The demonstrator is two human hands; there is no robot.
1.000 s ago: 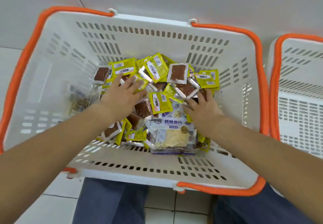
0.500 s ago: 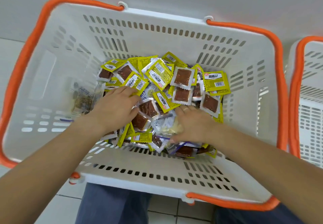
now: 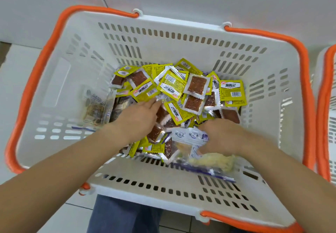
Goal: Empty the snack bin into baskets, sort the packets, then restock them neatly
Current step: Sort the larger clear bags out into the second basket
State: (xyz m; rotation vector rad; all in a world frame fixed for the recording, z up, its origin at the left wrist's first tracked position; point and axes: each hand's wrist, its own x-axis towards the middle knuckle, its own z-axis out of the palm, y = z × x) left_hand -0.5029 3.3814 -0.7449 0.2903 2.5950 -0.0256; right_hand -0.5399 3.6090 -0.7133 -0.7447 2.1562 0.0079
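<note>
1. Filling most of the view, a white slotted basket (image 3: 163, 38) with orange handles sits on the floor in front of the person; the rim of a second basket (image 3: 325, 105) shows just beside it on the right.
2. Heaped in the far-right part of the basket floor is a pile of small snack packets (image 3: 183, 94), yellow-backed with brown squares showing through clear fronts, lying at all angles.
3. Against the near wall lies a larger clear bag of pale flakes (image 3: 207, 158) with blue-and-white print, its long axis running left to right along that wall. It is blurred, so I judge it is on the move.
4. Leaning on the left wall, apart from the heap, are some clear packets (image 3: 96, 109), too hazy to read.
5. The left hand (image 3: 138, 118) lies flat on the small packets, fingers straight and close together, pointing toward the far right.
6. The right hand (image 3: 223, 134) curls round the top edge of the clear bag, pinching it. The bag hangs below and toward the person from that hand, and the right hand is clearly the nearer; lifting it out toward the second basket looks like the sorting step in hand.
</note>
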